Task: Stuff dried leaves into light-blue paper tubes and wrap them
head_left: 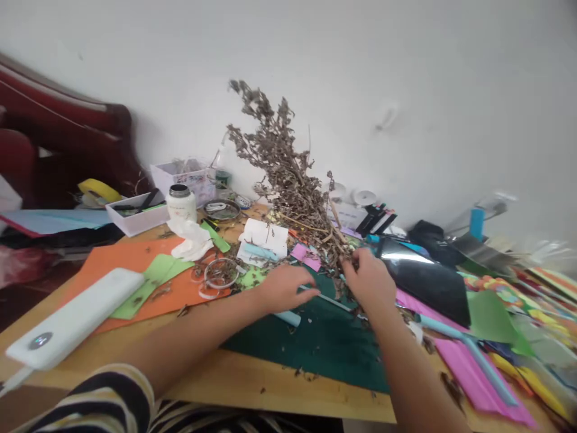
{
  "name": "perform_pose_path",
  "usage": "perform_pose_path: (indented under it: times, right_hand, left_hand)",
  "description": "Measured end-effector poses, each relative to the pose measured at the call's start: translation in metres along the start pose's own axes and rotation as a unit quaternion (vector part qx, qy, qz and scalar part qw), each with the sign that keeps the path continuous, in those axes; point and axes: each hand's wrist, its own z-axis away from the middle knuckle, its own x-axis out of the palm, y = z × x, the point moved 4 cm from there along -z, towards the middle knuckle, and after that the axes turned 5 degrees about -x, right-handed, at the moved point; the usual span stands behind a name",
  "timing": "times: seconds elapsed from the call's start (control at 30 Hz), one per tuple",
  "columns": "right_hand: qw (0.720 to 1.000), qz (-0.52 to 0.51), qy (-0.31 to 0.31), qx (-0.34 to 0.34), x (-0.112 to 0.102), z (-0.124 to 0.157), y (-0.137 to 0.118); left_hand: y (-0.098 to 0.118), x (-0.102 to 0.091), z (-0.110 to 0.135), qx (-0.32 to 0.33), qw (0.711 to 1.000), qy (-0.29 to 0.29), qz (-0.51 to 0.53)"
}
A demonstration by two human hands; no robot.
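A big bunch of dried plant stems (283, 174) stands tilted up over the table, its top leaning left toward the wall. My right hand (370, 278) is closed round the base of the stems. My left hand (285, 287) lies over the dark green sheet (324, 343), fingers curled on a thin pale stick-like thing that runs to the right under both hands. A light blue roll (288, 317) lies just below my left hand. Dried bits are scattered on the green sheet.
Orange paper (126, 258) with green pieces, a white flat device (76, 322), clear tape rings (220, 273), a white jar (181, 203) and plastic trays (135, 216) lie left. Black sheet (428, 276), pink paper (469, 367) and coloured sheets crowd the right. A wall stands close behind.
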Motion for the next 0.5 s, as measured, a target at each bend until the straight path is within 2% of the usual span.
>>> perform_pose_path:
  times: [0.07,0.13,0.23,0.33,0.4,0.5]
  right_hand:
    - [1.0,-0.006,-0.016,0.023,0.005,0.0,0.012]
    - [0.998,-0.001,-0.022,0.051,0.006,-0.003,0.03]
    - [0.995,0.019,-0.008,0.097,-0.003,-0.008,0.06]
    - [0.994,0.04,0.041,0.095,-0.018,-0.012,0.079]
    - [0.994,0.047,0.055,0.076,-0.024,-0.014,0.082]
    - [0.997,0.05,0.014,0.053,-0.019,-0.014,0.073]
  left_hand:
    - [-0.005,0.002,0.017,0.069,0.986,-0.063,-0.136]
    - [-0.013,0.0,0.027,0.086,0.972,-0.08,-0.202]
    - [-0.024,-0.003,0.029,0.076,0.968,-0.067,-0.23]
    - [-0.025,-0.003,0.025,0.066,0.968,-0.054,-0.237]
    - [-0.021,-0.002,0.02,0.065,0.968,-0.048,-0.239]
    - [-0.011,-0.001,0.014,0.08,0.966,-0.046,-0.24]
